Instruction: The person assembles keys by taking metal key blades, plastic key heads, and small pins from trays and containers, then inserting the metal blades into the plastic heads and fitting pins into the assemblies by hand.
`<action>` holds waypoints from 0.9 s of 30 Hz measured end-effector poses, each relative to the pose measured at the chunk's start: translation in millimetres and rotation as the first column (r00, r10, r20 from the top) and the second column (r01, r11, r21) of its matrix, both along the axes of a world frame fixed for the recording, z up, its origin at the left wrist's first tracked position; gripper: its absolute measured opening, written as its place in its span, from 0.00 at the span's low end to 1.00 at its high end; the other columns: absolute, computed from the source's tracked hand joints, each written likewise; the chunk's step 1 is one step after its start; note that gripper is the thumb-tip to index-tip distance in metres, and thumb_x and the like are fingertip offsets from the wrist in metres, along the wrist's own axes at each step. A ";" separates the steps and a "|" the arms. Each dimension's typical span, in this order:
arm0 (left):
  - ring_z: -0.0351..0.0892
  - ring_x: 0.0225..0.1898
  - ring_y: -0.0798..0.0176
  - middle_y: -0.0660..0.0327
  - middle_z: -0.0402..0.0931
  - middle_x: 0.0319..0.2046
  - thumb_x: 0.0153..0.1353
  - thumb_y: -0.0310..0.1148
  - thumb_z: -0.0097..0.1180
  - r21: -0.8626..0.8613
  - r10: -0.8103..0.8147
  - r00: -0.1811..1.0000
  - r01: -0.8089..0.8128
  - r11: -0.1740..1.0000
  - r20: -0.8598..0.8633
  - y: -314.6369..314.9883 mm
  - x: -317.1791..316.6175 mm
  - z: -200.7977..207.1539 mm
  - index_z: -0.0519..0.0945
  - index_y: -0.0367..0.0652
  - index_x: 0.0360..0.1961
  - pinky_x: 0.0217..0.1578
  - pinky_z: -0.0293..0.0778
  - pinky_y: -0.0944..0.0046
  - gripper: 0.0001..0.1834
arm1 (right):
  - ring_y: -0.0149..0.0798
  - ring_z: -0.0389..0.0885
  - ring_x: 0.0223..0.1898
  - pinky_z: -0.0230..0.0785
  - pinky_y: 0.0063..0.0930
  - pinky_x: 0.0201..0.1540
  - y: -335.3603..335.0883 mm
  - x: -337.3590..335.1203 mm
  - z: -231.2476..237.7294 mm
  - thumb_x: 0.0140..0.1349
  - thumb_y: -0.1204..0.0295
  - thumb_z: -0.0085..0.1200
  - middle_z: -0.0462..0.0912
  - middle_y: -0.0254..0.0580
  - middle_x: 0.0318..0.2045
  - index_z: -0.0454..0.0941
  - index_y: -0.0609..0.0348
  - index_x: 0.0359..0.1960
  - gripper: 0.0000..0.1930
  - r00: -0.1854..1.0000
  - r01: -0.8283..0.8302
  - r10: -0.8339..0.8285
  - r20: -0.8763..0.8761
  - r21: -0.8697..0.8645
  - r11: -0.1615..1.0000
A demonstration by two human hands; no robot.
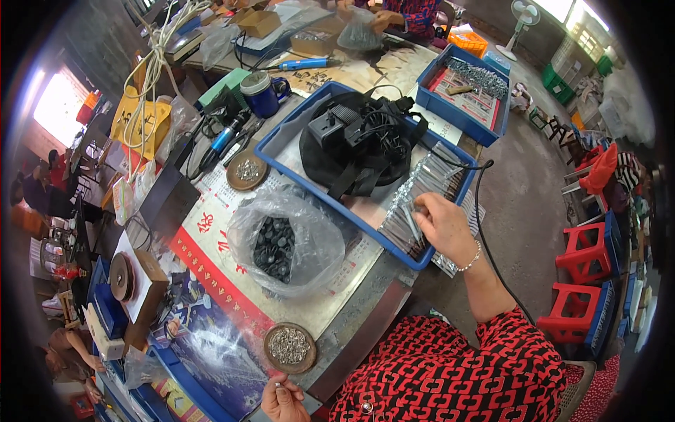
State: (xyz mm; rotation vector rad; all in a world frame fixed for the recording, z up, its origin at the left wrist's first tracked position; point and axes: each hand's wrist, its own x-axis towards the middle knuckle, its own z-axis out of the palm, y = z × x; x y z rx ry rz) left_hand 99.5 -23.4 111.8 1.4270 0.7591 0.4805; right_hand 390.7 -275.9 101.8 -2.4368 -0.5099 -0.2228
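Observation:
My right hand [446, 229] reaches over the near right end of a large blue tray [365, 226]. Its thumb and fingers are closed around a slim silvery metal strip, among a row of similar metal strips [430, 176]. My left hand [283, 399] is low at the table's near edge, fingertips pinched together; whatever they hold is too small to name. Just above it stands a round brown dish [314, 354] of small shiny metal parts. A clear plastic bag [320, 257] with black round pieces [274, 246] lies open between the dish and the tray.
Inside the tray sits a black bag with cables [351, 151]; a black cable [492, 232] hangs over its right side. Another blue tray [460, 116] is behind. A blue mug [264, 98], a second dish [246, 171] and blue electric screwdrivers [223, 138] stand left. Red stools [580, 313] are at right.

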 end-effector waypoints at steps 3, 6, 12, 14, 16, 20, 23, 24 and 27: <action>0.64 0.21 0.74 0.64 0.70 0.22 0.66 0.31 0.42 -0.070 -0.025 1.000 0.026 0.997 0.017 -4.7 5.0 6.7 0.75 0.31 0.40 0.23 0.60 0.76 0.13 | 0.44 0.77 0.27 0.68 0.33 0.31 7.9 -6.3 -6.7 0.52 0.71 0.54 0.76 0.45 0.28 0.72 0.60 0.35 0.10 0.999 0.042 -0.042 0.007 -0.031 0.999; 0.64 0.22 0.75 0.65 0.71 0.24 0.66 0.30 0.43 -0.104 -0.025 1.000 0.026 0.994 0.009 -7.9 5.8 10.1 0.75 0.33 0.42 0.24 0.60 0.76 0.12 | 0.46 0.77 0.28 0.69 0.35 0.31 16.0 -10.8 -10.5 0.51 0.70 0.54 0.76 0.44 0.29 0.72 0.60 0.34 0.10 0.996 0.025 -0.020 0.085 -0.059 0.998; 0.65 0.24 0.74 0.65 0.71 0.26 0.65 0.27 0.43 -0.207 -0.035 0.999 0.028 0.978 -0.032 -7.2 4.0 5.9 0.74 0.34 0.44 0.25 0.61 0.76 0.11 | 0.49 0.76 0.31 0.69 0.38 0.31 18.2 -13.3 -7.3 0.51 0.73 0.50 0.73 0.47 0.27 0.68 0.60 0.31 0.07 0.996 -0.006 0.018 0.089 -0.134 0.991; 0.65 0.24 0.74 0.64 0.71 0.26 0.65 0.26 0.43 -0.223 -0.049 0.998 0.039 0.974 -0.040 -5.4 2.9 4.4 0.74 0.34 0.45 0.26 0.61 0.76 0.11 | 0.48 0.76 0.31 0.69 0.38 0.30 22.0 -13.9 -5.1 0.51 0.74 0.50 0.73 0.47 0.27 0.68 0.60 0.32 0.07 0.994 0.006 0.012 0.113 -0.158 0.987; 0.65 0.24 0.74 0.64 0.71 0.27 0.65 0.26 0.43 -0.237 -0.061 0.997 0.048 0.970 -0.050 -4.7 1.7 3.6 0.74 0.34 0.45 0.26 0.62 0.76 0.11 | 0.48 0.76 0.31 0.69 0.38 0.30 25.9 -15.4 -3.1 0.51 0.75 0.50 0.73 0.47 0.27 0.67 0.61 0.32 0.08 0.991 0.016 0.008 0.134 -0.180 0.984; 0.66 0.24 0.73 0.64 0.71 0.26 0.65 0.25 0.43 -0.233 -0.059 0.998 0.051 0.971 -0.024 -4.6 1.5 0.8 0.74 0.34 0.45 0.26 0.62 0.76 0.11 | 0.49 0.76 0.31 0.69 0.38 0.29 28.8 -14.5 -2.0 0.50 0.76 0.50 0.73 0.47 0.27 0.66 0.62 0.35 0.10 0.991 0.028 0.001 0.133 -0.216 0.976; 0.66 0.24 0.73 0.64 0.71 0.26 0.64 0.25 0.43 -0.229 -0.072 0.997 0.068 0.971 -0.012 -4.1 2.0 1.8 0.74 0.34 0.45 0.26 0.62 0.76 0.11 | 0.49 0.76 0.31 0.69 0.39 0.30 30.8 -15.1 1.2 0.50 0.75 0.50 0.73 0.47 0.28 0.66 0.61 0.36 0.11 0.995 0.006 0.013 0.098 -0.188 0.982; 0.66 0.24 0.73 0.64 0.71 0.26 0.64 0.25 0.43 -0.247 -0.079 0.997 0.079 0.966 0.007 -4.2 1.8 2.5 0.74 0.34 0.45 0.25 0.62 0.76 0.11 | 0.50 0.76 0.31 0.69 0.40 0.30 31.3 -16.3 2.4 0.51 0.75 0.50 0.73 0.47 0.29 0.66 0.61 0.37 0.11 0.997 -0.004 0.018 0.078 -0.178 0.984; 0.66 0.24 0.73 0.64 0.71 0.26 0.64 0.25 0.42 -0.228 -0.100 0.995 0.094 0.969 -0.015 -4.4 -0.7 2.3 0.74 0.34 0.44 0.25 0.62 0.76 0.11 | 0.51 0.76 0.32 0.69 0.41 0.31 29.6 -17.7 -2.6 0.51 0.74 0.50 0.74 0.49 0.30 0.66 0.62 0.37 0.12 0.998 -0.012 0.024 0.058 -0.200 0.980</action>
